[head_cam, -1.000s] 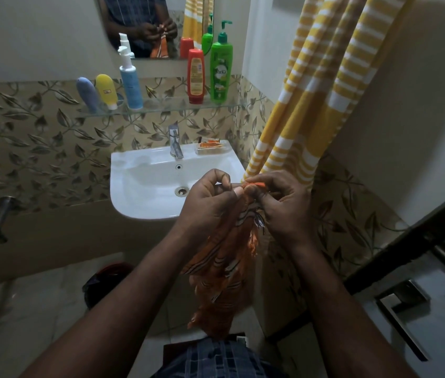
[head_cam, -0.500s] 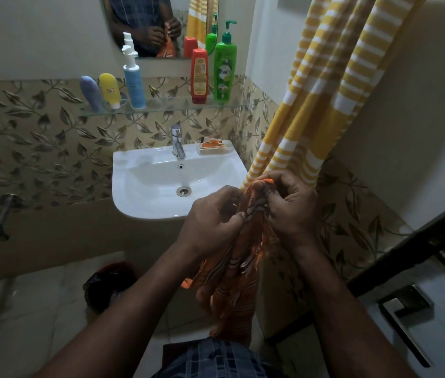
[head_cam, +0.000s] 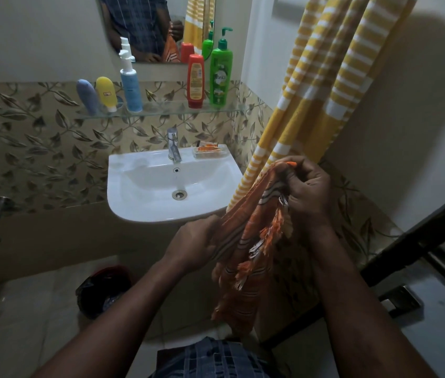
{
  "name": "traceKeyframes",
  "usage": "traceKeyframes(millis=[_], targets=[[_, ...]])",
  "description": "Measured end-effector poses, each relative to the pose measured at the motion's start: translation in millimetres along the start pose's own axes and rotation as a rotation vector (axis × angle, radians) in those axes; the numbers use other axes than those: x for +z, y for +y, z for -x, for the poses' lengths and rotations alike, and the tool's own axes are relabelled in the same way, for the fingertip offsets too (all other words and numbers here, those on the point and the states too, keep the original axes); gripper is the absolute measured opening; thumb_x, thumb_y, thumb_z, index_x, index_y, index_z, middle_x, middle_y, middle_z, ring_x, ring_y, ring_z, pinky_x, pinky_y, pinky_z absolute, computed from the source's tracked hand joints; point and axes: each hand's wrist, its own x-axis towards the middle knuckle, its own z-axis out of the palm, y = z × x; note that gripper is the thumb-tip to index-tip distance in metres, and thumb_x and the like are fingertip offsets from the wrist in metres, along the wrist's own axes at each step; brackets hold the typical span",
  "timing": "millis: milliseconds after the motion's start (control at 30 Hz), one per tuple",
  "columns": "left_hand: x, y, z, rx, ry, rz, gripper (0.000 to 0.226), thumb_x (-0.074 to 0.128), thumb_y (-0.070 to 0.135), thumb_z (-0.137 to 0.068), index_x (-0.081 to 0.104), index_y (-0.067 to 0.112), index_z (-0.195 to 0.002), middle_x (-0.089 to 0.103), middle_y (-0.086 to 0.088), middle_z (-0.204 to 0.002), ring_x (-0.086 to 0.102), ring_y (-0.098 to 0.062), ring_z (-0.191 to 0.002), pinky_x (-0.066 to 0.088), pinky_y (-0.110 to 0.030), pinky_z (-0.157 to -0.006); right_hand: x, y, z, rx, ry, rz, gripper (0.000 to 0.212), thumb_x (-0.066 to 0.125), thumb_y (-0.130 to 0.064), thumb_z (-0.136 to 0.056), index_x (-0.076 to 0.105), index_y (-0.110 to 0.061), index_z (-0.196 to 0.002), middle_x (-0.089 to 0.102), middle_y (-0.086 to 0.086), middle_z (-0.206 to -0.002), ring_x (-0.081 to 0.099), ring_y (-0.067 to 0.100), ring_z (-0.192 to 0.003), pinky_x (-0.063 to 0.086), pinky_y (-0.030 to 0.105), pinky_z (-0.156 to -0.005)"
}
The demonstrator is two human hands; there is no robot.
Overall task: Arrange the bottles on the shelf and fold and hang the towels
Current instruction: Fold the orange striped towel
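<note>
You look to be on the towel half of the job. Five bottles (head_cam: 195, 80) stand in a row on the glass shelf (head_cam: 167, 109) in the upper middle of the frame, two tubes and a spray bottle to the left, a red and a green one to the right, so the shelf seems settled.

The orange towel (head_cam: 246, 241) hangs bunched in the lower centre, in front of the sink (head_cam: 139, 205), fringe loose and the cloth not yet flat. Your right hand (head_cam: 308, 192), centre right, pinches its upper edge with curled fingers. Your left hand (head_cam: 194, 241), lower and further left, is closed round the gathered cloth below.

Next, I would say, you need to find two corners, draw the hands apart so the towel opens flat, then bring edge to edge for the fold. Mind the striped yellow cloth (head_cam: 325, 77) hanging in the upper right, just beside your right hand; whether it is a towel or a curtain I cannot tell.
</note>
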Motion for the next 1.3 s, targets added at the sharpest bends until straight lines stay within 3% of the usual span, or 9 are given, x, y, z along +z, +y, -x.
traceKeyframes(millis=[200,333,467,667,833,1000,1100,1167,1300], targets=[[13.7,-27.1,6.4,-0.050,-0.076,-0.112,0.030,0.062,0.034,-0.088,0.065,0.029,-0.117,0.074,-0.002,-0.104,0.069,-0.031,-0.097,0.054,-0.042,-0.075,-9.6,0.4,-12.3,0.033,0.034,-0.064,0.008,0.080,-0.027,-0.085,0.076,-0.021,-0.087,0.073,0.003,-0.086,0.065,0.026,-0.085,0.055,0.042,-0.082],[19.9,-37.6,8.9,-0.048,-0.061,-0.207,0.030,0.067,0.026,-0.088,0.069,0.028,-0.118,0.074,-0.001,-0.102,0.069,-0.028,-0.095,0.054,-0.038,-0.074,-11.8,-2.0,-15.8,0.015,0.046,-0.065,0.027,0.082,-0.040,-0.078,0.074,-0.016,-0.089,0.073,0.008,-0.088,0.065,0.028,-0.087,0.055,0.045,-0.084],[19.4,-46.0,10.1,-0.011,-0.075,-0.298,0.020,0.064,0.032,-0.091,0.072,0.023,-0.107,0.071,0.000,-0.093,0.068,-0.027,-0.088,0.055,-0.040,-0.072,-17.5,0.0,-19.7,0.013,0.045,-0.047,0.018,0.081,-0.030,-0.084,0.073,-0.015,-0.089,0.073,0.004,-0.085,0.064,0.026,-0.085,0.054,0.043,-0.083],[20.3,-55.6,20.6,0.074,-0.019,-0.509,0.029,0.052,0.040,-0.102,0.076,0.025,-0.098,0.071,0.004,-0.085,0.059,-0.022,-0.077,0.044,-0.031,-0.061,-29.6,10.3,-24.6,0.030,0.100,-0.023,0.024,0.083,-0.044,-0.077,0.077,-0.023,-0.085,0.073,0.011,-0.088,0.066,0.030,-0.086,0.056,0.053,-0.085],[15.8,-62.4,20.4,0.045,0.005,-0.504,0.031,0.056,0.044,-0.096,0.078,0.024,-0.092,0.069,0.005,-0.082,0.058,-0.021,-0.074,0.054,-0.036,-0.057,-35.5,24.7,-23.3,0.043,0.155,-0.027,0.024,0.083,-0.047,-0.077,0.078,-0.025,-0.085,0.073,0.009,-0.088,0.065,0.029,-0.087,0.055,0.052,-0.087],[3.4,-62.5,22.9,0.045,0.071,-0.425,0.043,0.043,0.047,-0.093,0.079,0.025,-0.092,0.073,0.005,-0.096,0.063,-0.023,-0.083,0.056,-0.038,-0.060,-42.3,36.6,-21.7,0.040,0.154,0.044,0.004,0.077,-0.025,-0.088,0.077,-0.025,-0.084,0.073,0.002,-0.084,0.066,0.028,-0.085,0.056,0.054,-0.084],[-4.6,-56.7,23.5,-0.043,-0.087,-0.467,0.059,0.029,0.059,-0.090,0.078,0.031,-0.104,0.072,0.008,-0.101,0.064,-0.021,-0.091,0.058,-0.038,-0.069,-41.6,39.8,-18.1,0.033,0.185,0.065,0.007,0.075,-0.021,-0.090,0.076,-0.025,-0.084,0.075,-0.008,-0.080,0.067,0.021,-0.083,0.056,0.046,-0.083],[-6.1,-55.1,26.2,-0.179,-0.157,-0.395,0.059,0.032,0.072,-0.091,0.077,0.040,-0.111,0.074,0.009,-0.099,0.067,-0.019,-0.094,0.058,-0.038,-0.077,-42.7,40.4,-18.2,0.029,0.193,0.089,0.011,0.074,-0.016,-0.093,0.073,-0.024,-0.086,0.075,-0.013,-0.076,0.067,0.013,-0.079,0.056,0.038,-0.081],[-8.3,-53.4,24.3,-0.523,-0.008,-0.046,0.072,0.032,0.073,-0.092,0.082,0.021,-0.089,0.077,-0.010,-0.083,0.072,-0.033,-0.085,0.058,-0.043,-0.081,-38.9,39.0,-14.4,0.017,0.178,0.118,0.021,0.069,-0.005,-0.096,0.070,-0.024,-0.087,0.074,-0.019,-0.073,0.066,-0.002,-0.072,0.055,0.021,-0.074]])
